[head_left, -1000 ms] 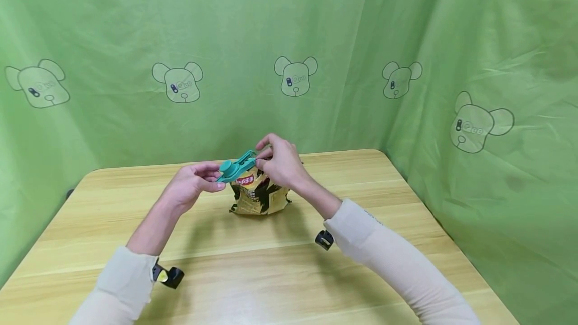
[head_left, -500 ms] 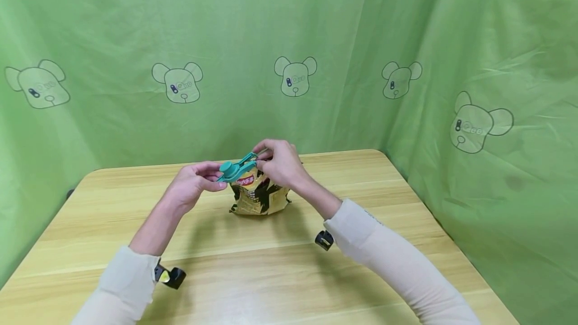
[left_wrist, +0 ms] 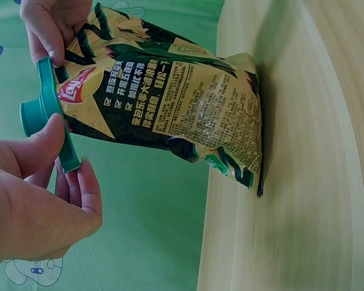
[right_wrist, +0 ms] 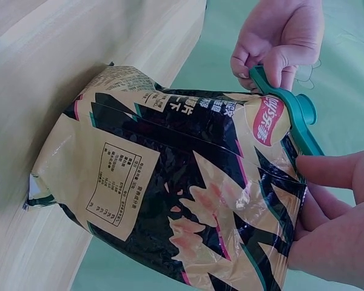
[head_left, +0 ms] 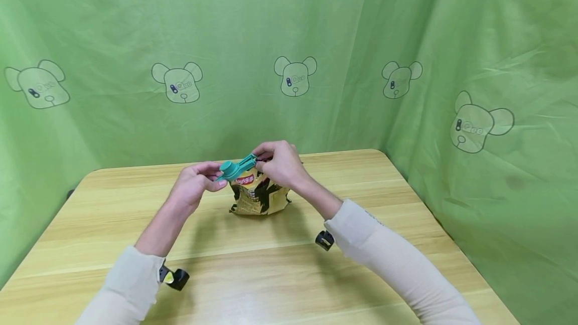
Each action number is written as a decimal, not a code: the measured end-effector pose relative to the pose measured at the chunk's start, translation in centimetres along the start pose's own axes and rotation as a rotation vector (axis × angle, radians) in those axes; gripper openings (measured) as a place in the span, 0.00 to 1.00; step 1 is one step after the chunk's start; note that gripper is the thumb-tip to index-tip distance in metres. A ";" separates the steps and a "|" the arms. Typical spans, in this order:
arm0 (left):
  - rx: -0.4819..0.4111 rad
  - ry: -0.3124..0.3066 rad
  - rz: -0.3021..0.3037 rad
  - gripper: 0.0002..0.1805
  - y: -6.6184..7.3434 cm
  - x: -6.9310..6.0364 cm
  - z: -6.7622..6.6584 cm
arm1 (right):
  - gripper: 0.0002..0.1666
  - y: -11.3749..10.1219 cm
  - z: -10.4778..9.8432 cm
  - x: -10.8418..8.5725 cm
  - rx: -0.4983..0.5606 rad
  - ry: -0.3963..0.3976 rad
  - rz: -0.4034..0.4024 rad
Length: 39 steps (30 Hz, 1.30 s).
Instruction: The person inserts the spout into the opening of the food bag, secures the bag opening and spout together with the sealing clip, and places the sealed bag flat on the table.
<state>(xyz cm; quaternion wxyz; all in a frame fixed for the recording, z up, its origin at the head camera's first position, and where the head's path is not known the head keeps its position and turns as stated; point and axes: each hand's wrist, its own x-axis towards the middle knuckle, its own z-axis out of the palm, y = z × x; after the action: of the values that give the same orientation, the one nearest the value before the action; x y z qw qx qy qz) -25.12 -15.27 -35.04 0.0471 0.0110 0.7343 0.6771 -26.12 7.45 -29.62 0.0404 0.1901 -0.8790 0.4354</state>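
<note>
Fingers (left_wrist: pixel 90 191) both sides, teal clip (left_wrist: pixel 49 97) between, chip bag (left_wrist: pixel 182 100) below

- A green curtain (head_left: pixel 253 14), loosely creased, hangs across the top of the head view and down both sides of the frame.
- Outlined bear heads (head_left: pixel 179 92), five in all, line the curtain from left to right, each with two round ears and a dark oval mark; the one at far right tilts and sits lowest.
- A pale wood-grain table (head_left: pixel 253 275) with rounded far corners spans the lower half, catching light at bottom center.
- A small dark object (head_left: pixel 69 193), too small to identify, shows beside the table's left edge.
</note>
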 end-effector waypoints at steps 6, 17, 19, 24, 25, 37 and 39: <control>-0.019 0.014 0.000 0.31 -0.1 0.1 0.1 | 0.17 -0.1 0.0 -0.1 -0.014 -0.020 -0.022; -0.045 0.017 -0.001 0.31 -0.1 0.1 0.1 | 0.18 -0.3 0.2 -0.3 -0.035 -0.025 -0.022; -0.036 0.019 -0.001 0.31 -0.1 0.2 0.1 | 0.17 -0.4 0.2 -0.4 -0.043 -0.015 -0.030; -0.009 0.021 -0.002 0.30 -0.1 0.3 0.1 | 0.14 -0.5 0.5 -0.5 -0.056 0.006 -0.063; -0.003 0.023 -0.001 0.30 -0.1 0.3 0.1 | 0.13 -0.5 0.5 -0.5 -0.056 0.009 -0.068; 0.104 0.029 0.008 0.29 0.3 0.0 0.0 | 0.07 -0.2 0.9 -0.5 -0.040 0.051 -0.086; 0.148 0.023 0.022 0.28 0.7 -0.1 0.1 | 0.07 -0.2 0.9 -0.5 -0.042 0.056 -0.088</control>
<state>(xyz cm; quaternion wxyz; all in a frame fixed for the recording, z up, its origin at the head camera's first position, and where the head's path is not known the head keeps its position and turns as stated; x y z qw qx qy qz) -25.09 -15.13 -34.39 0.0302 0.0148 0.7827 0.6214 -25.53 6.79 -30.18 0.0880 0.2156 -0.8772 0.4198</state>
